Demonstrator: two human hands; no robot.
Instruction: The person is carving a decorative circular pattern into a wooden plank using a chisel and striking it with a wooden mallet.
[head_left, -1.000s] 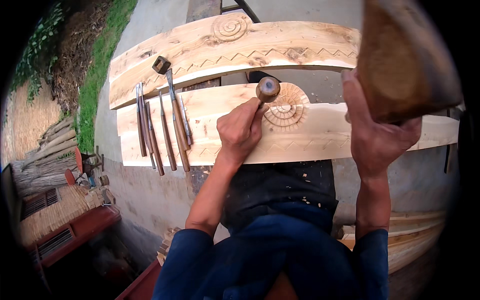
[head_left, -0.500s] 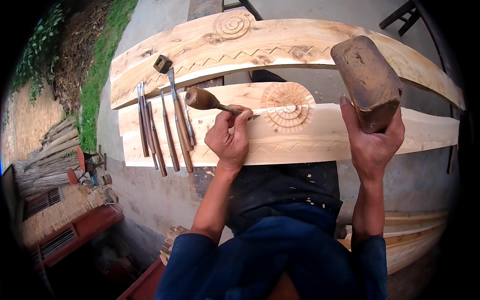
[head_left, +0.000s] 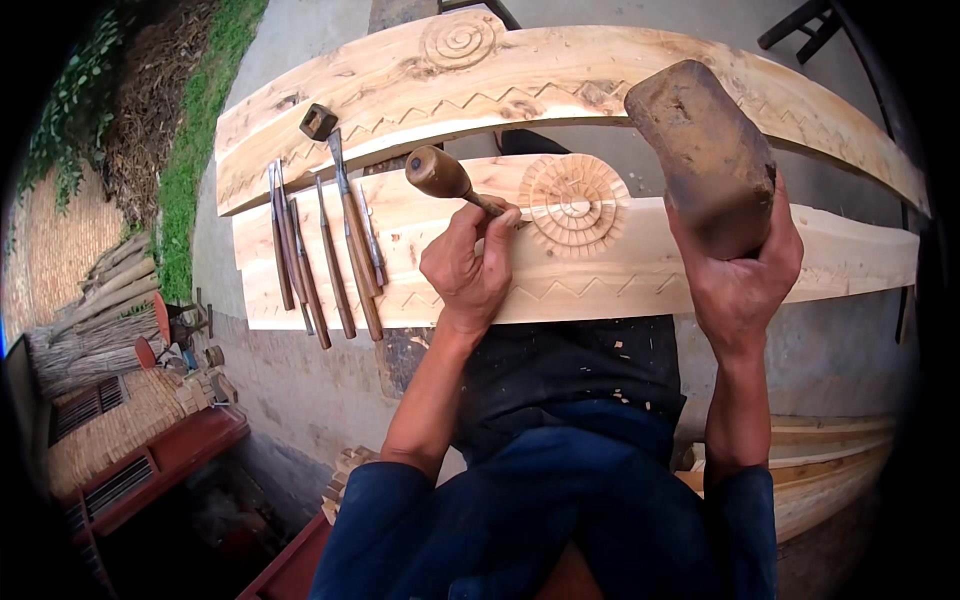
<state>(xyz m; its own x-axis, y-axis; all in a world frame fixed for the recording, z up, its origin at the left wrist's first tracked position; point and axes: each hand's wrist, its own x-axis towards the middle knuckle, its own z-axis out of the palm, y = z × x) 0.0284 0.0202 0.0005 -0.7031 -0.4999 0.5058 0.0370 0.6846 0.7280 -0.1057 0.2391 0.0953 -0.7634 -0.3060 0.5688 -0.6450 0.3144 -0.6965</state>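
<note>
My left hand (head_left: 470, 262) is closed round a chisel (head_left: 437, 172) whose round wooden handle leans up to the left, its blade at the left edge of a carved rosette (head_left: 572, 225) on the near pale board (head_left: 640, 285). My right hand (head_left: 742, 280) grips a dark, block-shaped wooden mallet (head_left: 700, 140), held above that board to the rosette's right. Several chisels and gouges (head_left: 342, 280) lie side by side on the board to my left, with a small dark square block (head_left: 318, 122) near their upper ends.
A second board (head_left: 370, 75) with a carved spiral and zigzag lies beyond the near one. Dark stools (head_left: 800, 30) stand at upper right. Grass (head_left: 200, 150), stacked poles (head_left: 110, 275) and a red-framed structure (head_left: 190, 435) are at the left; more planks (head_left: 820, 450) are at lower right.
The mallet has come down and leftward from its high position a second ago. The chisel's handle has swung from nearly end-on to a lean toward the upper left.
</note>
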